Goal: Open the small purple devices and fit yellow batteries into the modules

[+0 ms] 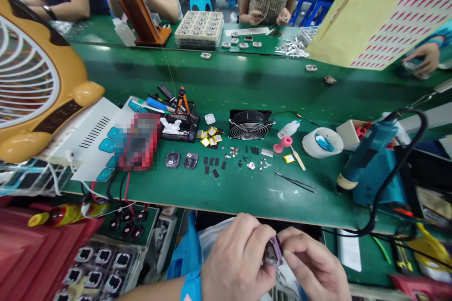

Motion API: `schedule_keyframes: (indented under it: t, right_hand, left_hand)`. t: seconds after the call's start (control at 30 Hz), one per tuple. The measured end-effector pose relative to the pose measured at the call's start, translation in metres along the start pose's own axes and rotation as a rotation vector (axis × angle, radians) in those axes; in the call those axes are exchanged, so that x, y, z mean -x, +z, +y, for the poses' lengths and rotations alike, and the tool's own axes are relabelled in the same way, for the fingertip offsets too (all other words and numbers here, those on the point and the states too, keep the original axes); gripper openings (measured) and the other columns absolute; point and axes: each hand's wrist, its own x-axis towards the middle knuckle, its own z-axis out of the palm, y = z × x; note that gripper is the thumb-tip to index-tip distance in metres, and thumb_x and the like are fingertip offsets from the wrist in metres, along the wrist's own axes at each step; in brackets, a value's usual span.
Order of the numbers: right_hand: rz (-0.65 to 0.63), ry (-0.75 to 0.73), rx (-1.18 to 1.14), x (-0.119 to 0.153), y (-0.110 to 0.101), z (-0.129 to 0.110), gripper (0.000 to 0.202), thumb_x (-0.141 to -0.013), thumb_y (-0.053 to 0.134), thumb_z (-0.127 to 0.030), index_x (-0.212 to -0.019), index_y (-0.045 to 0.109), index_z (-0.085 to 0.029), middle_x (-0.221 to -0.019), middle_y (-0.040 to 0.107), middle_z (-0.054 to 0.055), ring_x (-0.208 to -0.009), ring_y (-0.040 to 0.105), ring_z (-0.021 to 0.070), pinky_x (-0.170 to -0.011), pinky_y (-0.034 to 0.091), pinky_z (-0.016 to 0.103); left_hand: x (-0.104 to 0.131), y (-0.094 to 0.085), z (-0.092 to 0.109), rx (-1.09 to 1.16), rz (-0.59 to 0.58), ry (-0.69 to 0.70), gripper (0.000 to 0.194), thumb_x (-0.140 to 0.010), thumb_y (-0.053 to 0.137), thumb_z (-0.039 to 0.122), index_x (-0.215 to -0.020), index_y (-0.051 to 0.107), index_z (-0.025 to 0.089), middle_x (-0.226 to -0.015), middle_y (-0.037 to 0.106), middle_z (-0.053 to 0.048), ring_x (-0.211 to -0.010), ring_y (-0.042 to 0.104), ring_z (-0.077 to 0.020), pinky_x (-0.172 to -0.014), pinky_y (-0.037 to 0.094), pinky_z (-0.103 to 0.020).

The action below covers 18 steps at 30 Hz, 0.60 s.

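My left hand (240, 256), with a blue band at the wrist, is closed around a small purple-framed watch case (274, 251) just in front of the bench edge. My right hand (314, 263) meets the case's right side with thumb and fingers pinched at its rim. The left fingers cover part of the case. On the bench beyond lie two similar cases, a left one (173, 160) and a right one (190, 161). Black tweezers (296, 182) rest to the right, past several black pads (212, 162) and tiny loose parts (251, 165).
A small black fan (251, 124) stands mid-bench, with yellow-edged battery cells (211, 136) to its left. A red meter (139, 143) and a large fan (31, 75) fill the left. On the right are a white tub (322, 143) and a blue tool (369, 148). Other people sit opposite.
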Motion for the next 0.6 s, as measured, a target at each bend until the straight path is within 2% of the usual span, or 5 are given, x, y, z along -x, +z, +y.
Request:
schedule_keyframes:
  t: [0.1,0.2,0.37,0.5,0.6]
  right_hand:
    - [0.014,-0.009,-0.012,0.003,0.000,0.003,0.033,-0.115,0.083,-0.062,-0.090,0.079,-0.041,-0.075,0.091,0.001,-0.056,0.086,0.0310,-0.054,0.073,0.034]
    - [0.044,-0.012,-0.069,0.006,0.001,0.007,0.031,-0.117,0.085,-0.059,-0.093,0.083,-0.040,-0.079,0.093,0.001,-0.063,0.089,0.0280,-0.062,0.073,0.031]
    - [0.126,0.002,-0.196,0.011,0.004,0.009,0.037,-0.117,0.087,-0.062,-0.089,0.088,-0.036,-0.078,0.090,0.004,-0.065,0.087,0.0277,-0.063,0.071,0.032]
    - [0.169,0.059,-0.340,0.011,0.004,0.008,0.026,-0.114,0.089,-0.047,-0.091,0.094,-0.038,-0.088,0.095,0.008,-0.072,0.091,0.0319,-0.066,0.076,0.038]
    - [0.151,0.132,-0.450,0.014,0.002,0.009,0.022,-0.113,0.086,-0.040,-0.093,0.096,-0.040,-0.096,0.096,0.010,-0.081,0.092,0.0334,-0.075,0.079,0.042]
  left_hand:
    - [-0.005,0.000,0.000,0.012,0.040,0.045,0.052,-0.077,0.065,0.008,-0.121,0.067,0.035,-0.094,0.080,0.003,-0.073,0.086,-0.0233,-0.067,0.068,-0.035]
    - [-0.012,-0.005,-0.001,0.007,0.026,0.064,0.055,-0.083,0.061,0.006,-0.129,0.069,0.035,-0.102,0.083,0.001,-0.079,0.089,-0.0221,-0.073,0.073,-0.030]
    - [-0.028,-0.014,-0.004,0.009,-0.012,0.160,0.056,-0.088,0.060,0.005,-0.132,0.073,0.037,-0.101,0.083,-0.001,-0.079,0.089,-0.0242,-0.075,0.078,-0.032]
    - [-0.041,-0.015,-0.005,-0.019,-0.068,0.211,0.053,-0.088,0.064,0.010,-0.132,0.074,0.039,-0.101,0.084,-0.001,-0.077,0.088,-0.0256,-0.074,0.080,-0.033]
    - [-0.045,-0.012,-0.005,-0.039,-0.051,0.252,0.041,-0.096,0.062,0.019,-0.129,0.076,0.039,-0.098,0.082,-0.002,-0.075,0.087,-0.0265,-0.067,0.078,-0.034]
